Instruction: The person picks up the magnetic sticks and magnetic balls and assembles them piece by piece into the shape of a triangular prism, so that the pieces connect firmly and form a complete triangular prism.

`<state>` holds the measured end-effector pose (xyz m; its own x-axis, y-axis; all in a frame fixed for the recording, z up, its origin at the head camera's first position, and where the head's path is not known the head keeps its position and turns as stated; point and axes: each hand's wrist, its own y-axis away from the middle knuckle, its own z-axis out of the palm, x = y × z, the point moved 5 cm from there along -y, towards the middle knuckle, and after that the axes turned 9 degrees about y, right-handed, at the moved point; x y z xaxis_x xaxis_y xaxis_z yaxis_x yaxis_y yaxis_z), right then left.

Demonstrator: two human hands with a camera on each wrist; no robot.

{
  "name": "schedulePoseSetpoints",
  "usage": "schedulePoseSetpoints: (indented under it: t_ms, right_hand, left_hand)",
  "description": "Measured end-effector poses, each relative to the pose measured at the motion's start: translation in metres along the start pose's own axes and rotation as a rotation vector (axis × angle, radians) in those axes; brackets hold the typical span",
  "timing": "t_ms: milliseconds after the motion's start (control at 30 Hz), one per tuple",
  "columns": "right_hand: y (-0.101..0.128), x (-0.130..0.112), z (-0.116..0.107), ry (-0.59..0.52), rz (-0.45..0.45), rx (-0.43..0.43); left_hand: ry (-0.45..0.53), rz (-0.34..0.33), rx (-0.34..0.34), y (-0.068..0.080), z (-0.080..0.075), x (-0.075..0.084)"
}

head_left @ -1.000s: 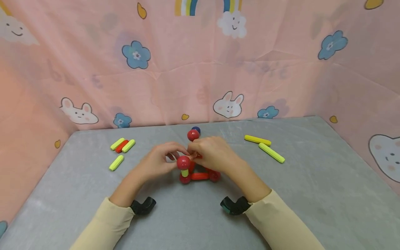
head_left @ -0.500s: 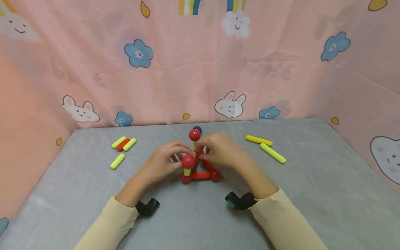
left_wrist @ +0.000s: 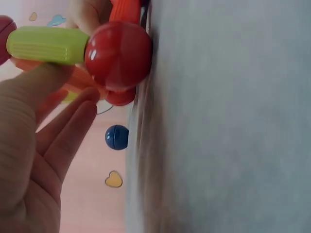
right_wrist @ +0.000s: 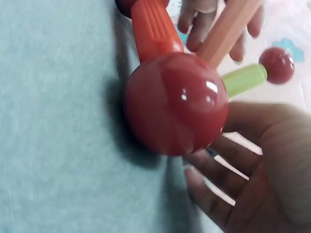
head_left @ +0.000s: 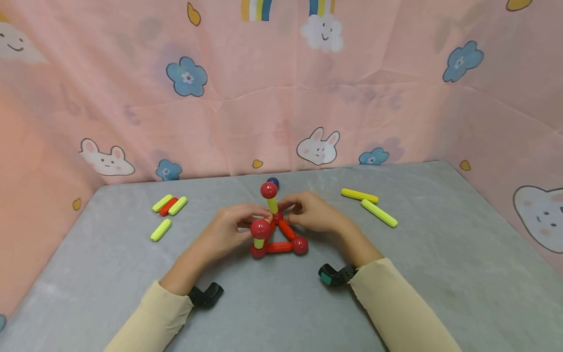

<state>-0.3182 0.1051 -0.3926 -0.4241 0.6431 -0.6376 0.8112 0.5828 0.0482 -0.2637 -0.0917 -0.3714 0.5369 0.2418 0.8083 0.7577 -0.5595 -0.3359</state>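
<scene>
A stick-and-ball frame stands on the grey table: red sticks form a triangle with red balls at its corners. Two yellow-green sticks rise from it, each topped by a red ball. My left hand is at the frame's left side. In the right wrist view its fingers lie on both sides of a slanting orange stick, pinching it; the front post's ball hides this in the head view. My right hand is beside the back corner, fingers loosely bent and apart, holding nothing.
Behind the frame sits a blue ball. Several short yellow-green sticks and a short red stick lie at the left. Longer yellow sticks lie at the right. A printed pink cloth hangs along the table's back edge.
My right hand has drawn back to the right from the frame's back corner and its fingers have parted, uncovering the back post and the corner ball. My left hand stays at the frame.
</scene>
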Motion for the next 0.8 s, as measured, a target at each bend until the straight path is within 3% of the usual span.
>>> schedulePoseSetpoints:
  t_ms: [133,267,467,700,800]
  right_hand:
    - [-0.001,0.004,0.003,-0.112,0.006,0.018]
    - [-0.004,0.007,0.006,-0.144,-0.011,0.039]
    - [-0.005,0.012,0.008,-0.149,0.0,0.071]
    - [-0.002,0.015,0.011,-0.244,0.021,0.068]
    - [0.0,0.014,0.012,-0.287,0.015,0.059]
  left_hand:
    - [0.008,-0.063,0.028,0.002,0.004,-0.002]
    - [0.025,-0.131,0.067,0.002,0.006,-0.004]
    - [0.037,-0.149,0.072,0.0,0.008,-0.006]
    - [0.05,-0.227,0.05,0.001,0.006,-0.015]
    - [0.02,-0.271,-0.038,0.002,0.006,-0.014]
